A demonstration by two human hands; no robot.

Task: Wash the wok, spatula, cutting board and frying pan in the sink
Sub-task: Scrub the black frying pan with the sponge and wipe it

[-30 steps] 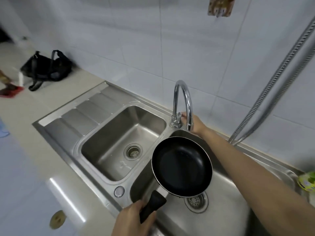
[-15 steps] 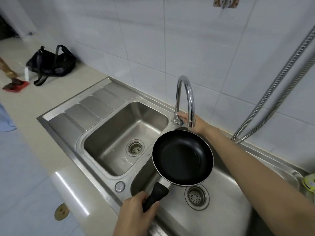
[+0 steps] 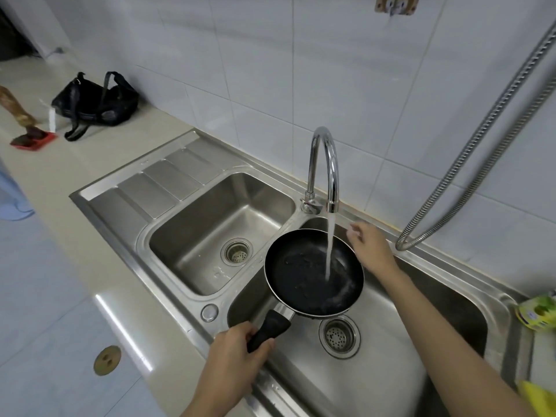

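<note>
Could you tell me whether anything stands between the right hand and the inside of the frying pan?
Nothing solid does. The right hand hovers open beside the far rim of the frying pan, which the left hand holds by its handle. Only the water stream falls between them.

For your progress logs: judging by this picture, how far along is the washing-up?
Done: nothing shows as washed. In hand: the left hand grips the frying pan under the running faucet, over the right basin; the right hand hovers empty beside it. Left: scrubbing this pan; wok, spatula and cutting board are not in view.

Bright, even light; warped edges
</note>
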